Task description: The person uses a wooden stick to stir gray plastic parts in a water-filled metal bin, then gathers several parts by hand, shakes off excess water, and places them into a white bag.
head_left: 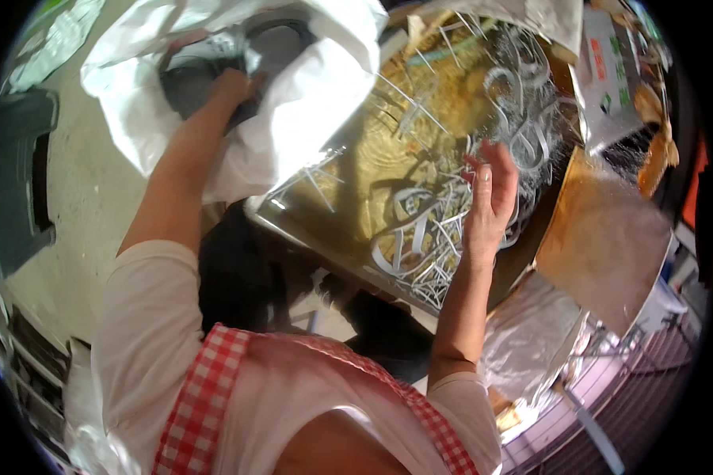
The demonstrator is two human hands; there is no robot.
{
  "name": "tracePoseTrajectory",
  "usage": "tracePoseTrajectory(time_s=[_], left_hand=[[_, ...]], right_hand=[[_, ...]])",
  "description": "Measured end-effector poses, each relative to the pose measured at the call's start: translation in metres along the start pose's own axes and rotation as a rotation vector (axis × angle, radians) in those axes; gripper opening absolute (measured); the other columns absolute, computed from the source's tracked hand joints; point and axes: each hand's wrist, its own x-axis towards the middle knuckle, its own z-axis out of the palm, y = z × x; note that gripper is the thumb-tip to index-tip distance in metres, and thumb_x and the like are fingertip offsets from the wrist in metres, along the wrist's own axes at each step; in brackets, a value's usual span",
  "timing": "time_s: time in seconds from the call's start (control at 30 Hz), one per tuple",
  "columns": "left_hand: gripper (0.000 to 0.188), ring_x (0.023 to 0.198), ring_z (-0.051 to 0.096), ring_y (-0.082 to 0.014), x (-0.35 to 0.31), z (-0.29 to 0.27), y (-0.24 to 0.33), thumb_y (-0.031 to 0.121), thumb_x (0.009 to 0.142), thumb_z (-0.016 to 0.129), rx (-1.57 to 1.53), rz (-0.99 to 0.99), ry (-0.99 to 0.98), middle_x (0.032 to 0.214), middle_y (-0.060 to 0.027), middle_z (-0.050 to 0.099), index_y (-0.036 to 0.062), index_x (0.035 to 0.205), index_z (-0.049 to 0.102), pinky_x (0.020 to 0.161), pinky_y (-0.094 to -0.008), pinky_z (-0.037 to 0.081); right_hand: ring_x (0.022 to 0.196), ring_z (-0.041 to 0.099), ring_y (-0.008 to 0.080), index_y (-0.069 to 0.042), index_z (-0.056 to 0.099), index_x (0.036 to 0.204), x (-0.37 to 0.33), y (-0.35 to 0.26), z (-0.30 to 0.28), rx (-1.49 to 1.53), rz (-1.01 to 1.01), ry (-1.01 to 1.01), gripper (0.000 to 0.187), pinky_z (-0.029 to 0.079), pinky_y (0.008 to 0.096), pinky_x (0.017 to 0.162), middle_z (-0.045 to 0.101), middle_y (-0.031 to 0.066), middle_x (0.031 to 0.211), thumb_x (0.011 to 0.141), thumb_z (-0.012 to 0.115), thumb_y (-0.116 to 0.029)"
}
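My left hand (234, 85) reaches into a large white plastic bag (309, 119) at the upper left. Its fingers curl at the edge of a dark grey rounded piece (190, 83); the fingertips are partly hidden. Another grey rounded piece (279, 46) lies beside it in the bag. My right hand (495, 186) hovers over a wide tray with a metal rim (333, 265), fingers apart, holding nothing. Below it in the tray lie a tangle of thin pale strips (432, 261) and looped grey bands (523, 146). The tray's yellowish bottom looks wet or glossy.
A brown board (602, 237) leans by the tray's right side, with a white printed sheet (606, 83) beyond it. Crumpled silvery sheeting (531, 332) lies at the lower right. On the far left is a dark green plastic bin (16, 182) on the pale floor (83, 214).
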Motion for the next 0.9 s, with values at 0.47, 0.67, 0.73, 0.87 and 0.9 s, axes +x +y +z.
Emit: tracePoseTrajectory(time_s=[0.47,0.67,0.73,0.87,0.9], left_hand=[[0.019,0.058,0.044,-0.0080,-0.215,-0.124,0.017,0.011,0.082,0.056,-1.209,0.212,0.420,0.073,-0.0011,0.050,0.0006,0.096,0.052,0.051,-0.0217,0.036],[0.018,0.072,0.058,-0.0117,-0.386,-0.142,0.169,0.001,0.083,0.055,-1.128,0.602,-0.196,0.084,-0.0066,0.062,0.0014,0.101,0.054,0.064,-0.0232,0.047],[0.021,0.071,0.058,-0.0103,-0.385,-0.118,0.199,0.004,0.083,0.057,-1.126,0.614,-0.423,0.084,-0.0051,0.062,0.0009,0.103,0.054,0.063,-0.0220,0.047],[0.033,0.078,0.057,-0.0133,-0.327,-0.058,0.211,0.007,0.082,0.058,-0.859,0.550,-0.511,0.095,-0.0080,0.060,0.0005,0.112,0.048,0.067,-0.0246,0.047],[0.038,0.085,0.057,-0.0147,-0.314,-0.044,0.210,0.008,0.081,0.059,-0.884,0.434,-0.546,0.102,-0.0093,0.058,0.0006,0.116,0.045,0.072,-0.0258,0.047]], right_hand=[[0.123,0.028,0.0357,0.010,0.018,0.131,-0.122,0.181,-0.027,-0.788,0.591,0.012,0.114,0.024,0.0397,0.103,0.029,0.0267,0.131,0.059,0.068,-0.065],[0.115,0.046,0.0307,0.003,0.026,0.134,-0.107,0.167,-0.005,-0.851,0.861,-0.055,0.106,0.030,0.0412,0.099,0.043,0.0212,0.129,0.059,0.068,-0.060],[0.097,0.054,0.0288,0.003,0.044,0.118,-0.105,0.197,-0.029,-0.623,0.848,-0.174,0.083,0.039,0.0380,0.086,0.054,0.0192,0.108,0.061,0.069,-0.052],[0.061,0.059,0.0186,0.002,0.066,0.076,-0.100,0.216,-0.045,0.094,0.767,-0.165,0.018,0.049,0.0315,0.057,0.064,0.0113,0.070,0.066,0.067,-0.014],[0.062,0.059,0.0182,0.003,0.065,0.078,-0.098,0.184,-0.050,0.271,0.716,-0.135,0.018,0.049,0.0314,0.058,0.063,0.0105,0.071,0.067,0.067,-0.010]])
